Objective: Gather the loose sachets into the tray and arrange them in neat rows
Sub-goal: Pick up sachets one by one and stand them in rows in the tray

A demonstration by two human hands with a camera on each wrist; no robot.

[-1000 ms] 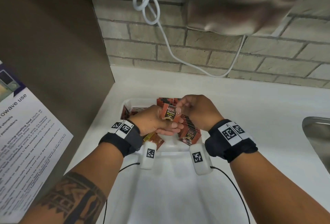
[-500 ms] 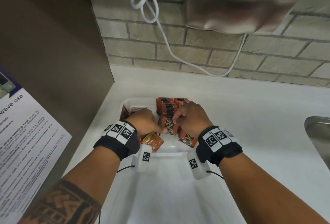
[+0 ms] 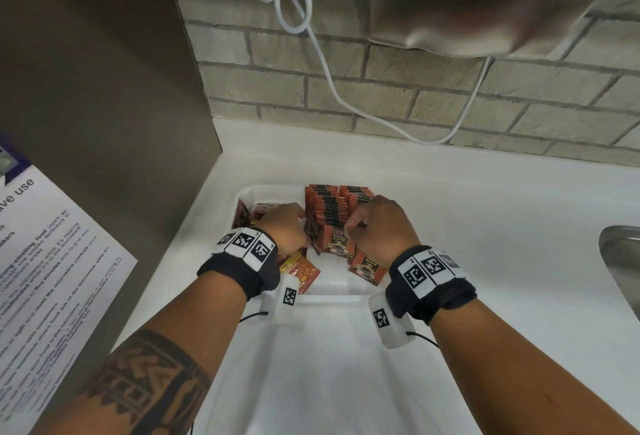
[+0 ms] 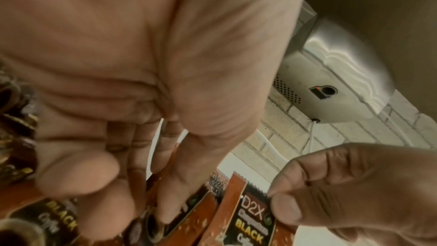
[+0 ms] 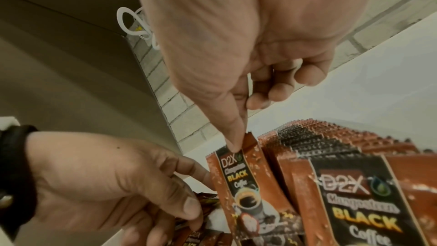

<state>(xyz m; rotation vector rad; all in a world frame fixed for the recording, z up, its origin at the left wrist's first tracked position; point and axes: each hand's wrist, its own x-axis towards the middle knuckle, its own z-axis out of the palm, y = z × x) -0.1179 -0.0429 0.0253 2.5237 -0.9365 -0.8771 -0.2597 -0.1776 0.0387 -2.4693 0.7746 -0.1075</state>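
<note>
White counter (image 3: 485, 226) below brick wall (image 3: 415, 102)

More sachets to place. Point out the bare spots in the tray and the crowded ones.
Bare: the tray floor along its near rim, between the yellow sachet and the front sachet. Crowded: the standing rows at the far right and the loose pile at the far left.

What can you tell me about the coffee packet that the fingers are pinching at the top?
The sachet is a flat, shiny orange-brown packet with a black panel reading "D2X" and "BLACK Coffee" above a picture of a coffee cup. Its top edge is zigzag cut. It stands upright at the front of a row of matching sachets in the white tray. The right hand pinches its top edge between thumb and fingertip; the left hand touches its left side.
</note>
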